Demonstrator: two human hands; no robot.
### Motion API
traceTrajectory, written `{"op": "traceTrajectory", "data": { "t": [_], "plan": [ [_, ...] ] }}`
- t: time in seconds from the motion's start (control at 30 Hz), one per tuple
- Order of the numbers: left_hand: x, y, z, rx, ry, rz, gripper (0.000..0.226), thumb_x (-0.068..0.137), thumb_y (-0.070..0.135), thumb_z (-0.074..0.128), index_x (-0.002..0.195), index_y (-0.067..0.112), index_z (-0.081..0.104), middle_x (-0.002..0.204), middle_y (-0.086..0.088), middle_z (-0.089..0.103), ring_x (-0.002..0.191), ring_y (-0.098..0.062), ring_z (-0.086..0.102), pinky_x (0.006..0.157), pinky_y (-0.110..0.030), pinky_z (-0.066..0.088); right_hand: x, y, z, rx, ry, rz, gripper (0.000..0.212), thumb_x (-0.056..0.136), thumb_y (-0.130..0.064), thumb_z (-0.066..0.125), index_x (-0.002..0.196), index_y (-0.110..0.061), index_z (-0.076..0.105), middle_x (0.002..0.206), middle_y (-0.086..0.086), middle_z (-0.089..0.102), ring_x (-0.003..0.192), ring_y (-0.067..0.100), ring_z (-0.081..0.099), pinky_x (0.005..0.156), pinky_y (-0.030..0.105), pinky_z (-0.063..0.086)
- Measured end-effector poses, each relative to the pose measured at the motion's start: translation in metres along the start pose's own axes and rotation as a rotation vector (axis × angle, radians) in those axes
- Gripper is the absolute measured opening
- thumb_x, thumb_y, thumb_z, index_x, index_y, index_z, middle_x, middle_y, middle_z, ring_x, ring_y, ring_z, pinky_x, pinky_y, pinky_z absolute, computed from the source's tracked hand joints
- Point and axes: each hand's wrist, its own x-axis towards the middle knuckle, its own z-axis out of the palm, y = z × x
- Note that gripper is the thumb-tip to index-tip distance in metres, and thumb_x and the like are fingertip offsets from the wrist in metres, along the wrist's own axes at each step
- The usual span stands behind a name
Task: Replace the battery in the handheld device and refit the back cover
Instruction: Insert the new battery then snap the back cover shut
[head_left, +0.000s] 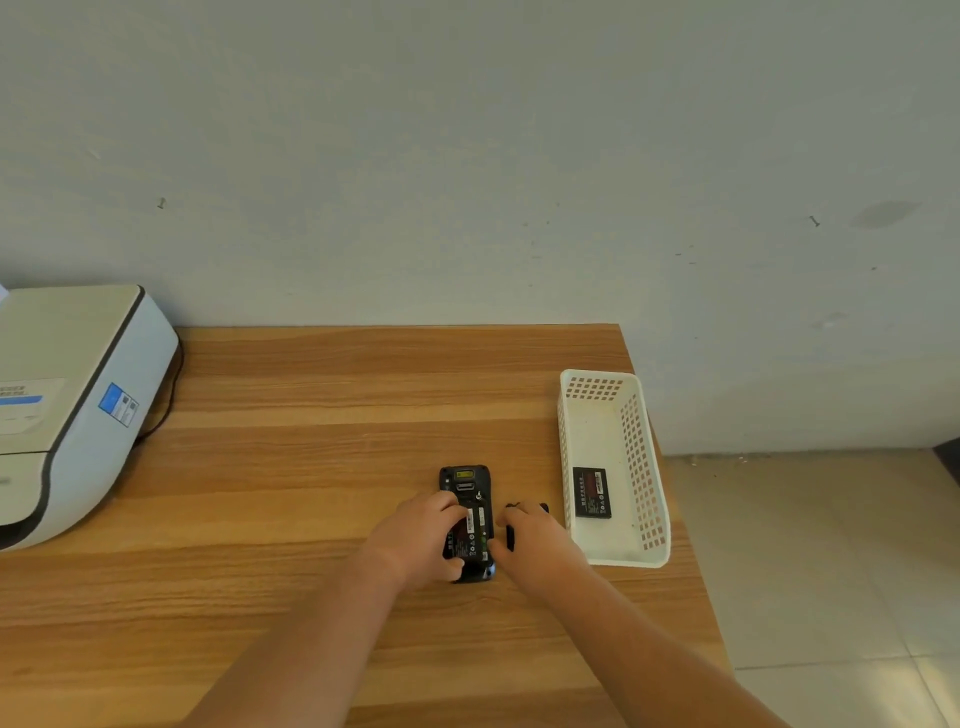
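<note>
The black handheld device lies face down on the wooden table with its back open. A battery with a red and black label sits in its bay. My left hand grips the device from the left, fingers curled over the battery and thumb at the lower end. My right hand lies just right of the device, curled over the black back cover, which is mostly hidden under it. A second battery lies flat in the white basket.
The white perforated basket stands at the table's right edge, close to my right hand. A white printer with a black cable sits at the far left. The table ends at the wall behind and drops to a tiled floor on the right.
</note>
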Motion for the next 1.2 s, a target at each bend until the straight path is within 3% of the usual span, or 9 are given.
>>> {"op": "traceTrajectory", "data": {
  "t": [0.17, 0.47, 0.73, 1.0, 1.1, 1.2],
  "plan": [
    [0.010, 0.007, 0.006, 0.058, -0.065, 0.021, 0.060, 0.081, 0.045, 0.063, 0.135, 0.021, 0.053, 0.130, 0.005, 0.050, 0.119, -0.017, 0.046, 0.101, -0.033, 0.044, 0.003, 0.006, 0.004, -0.006, -0.007, 0.029, 0.031, 0.095, -0.032, 0.052, 0.123, -0.018, 0.056, 0.127, 0.000, 0.050, 0.112, 0.018, 0.053, 0.092, 0.030, 0.047],
    [0.014, 0.006, 0.009, 0.134, -0.095, 0.037, 0.064, 0.086, 0.045, 0.060, 0.142, 0.017, 0.047, 0.139, 0.001, 0.046, 0.129, -0.019, 0.038, 0.108, -0.037, 0.039, 0.008, 0.014, 0.008, -0.036, -0.030, 0.060, 0.029, 0.096, -0.031, 0.049, 0.120, -0.018, 0.058, 0.126, 0.001, 0.051, 0.108, 0.020, 0.054, 0.089, 0.035, 0.050],
    [0.014, 0.007, 0.009, 0.125, -0.002, 0.044, 0.047, 0.090, 0.035, 0.063, 0.132, 0.015, 0.056, 0.135, 0.003, 0.041, 0.117, -0.017, 0.046, 0.099, -0.034, 0.044, 0.009, 0.016, 0.012, -0.046, -0.022, 0.040, 0.029, 0.097, -0.032, 0.048, 0.120, -0.019, 0.059, 0.123, 0.000, 0.052, 0.105, 0.017, 0.054, 0.088, 0.033, 0.052],
    [0.006, 0.000, 0.011, 0.154, 0.047, 0.024, 0.055, 0.094, 0.042, 0.057, 0.142, 0.019, 0.046, 0.146, 0.003, 0.036, 0.132, -0.017, 0.038, 0.111, -0.035, 0.033, 0.010, 0.015, 0.010, -0.049, -0.026, 0.050, 0.028, 0.097, -0.032, 0.047, 0.118, -0.019, 0.059, 0.122, -0.001, 0.052, 0.102, 0.017, 0.055, 0.086, 0.033, 0.051],
    [-0.002, -0.008, 0.004, 0.165, 0.058, 0.034, 0.052, 0.095, 0.041, 0.055, 0.143, 0.023, 0.045, 0.146, 0.004, 0.036, 0.134, -0.015, 0.035, 0.113, -0.034, 0.031, 0.011, 0.013, 0.007, -0.091, -0.045, 0.027, 0.029, 0.097, -0.029, 0.047, 0.123, -0.020, 0.057, 0.125, 0.000, 0.051, 0.107, 0.018, 0.054, 0.090, 0.037, 0.051],
    [-0.014, -0.019, -0.002, 0.186, 0.017, 0.046, 0.053, 0.095, 0.044, 0.052, 0.145, 0.032, 0.040, 0.138, 0.006, 0.041, 0.128, -0.013, 0.038, 0.112, -0.034, 0.032, 0.011, 0.012, 0.004, -0.204, -0.089, -0.079, 0.037, 0.098, -0.024, 0.046, 0.135, -0.023, 0.049, 0.135, 0.001, 0.045, 0.124, 0.022, 0.044, 0.096, 0.039, 0.048]
  ]
}}
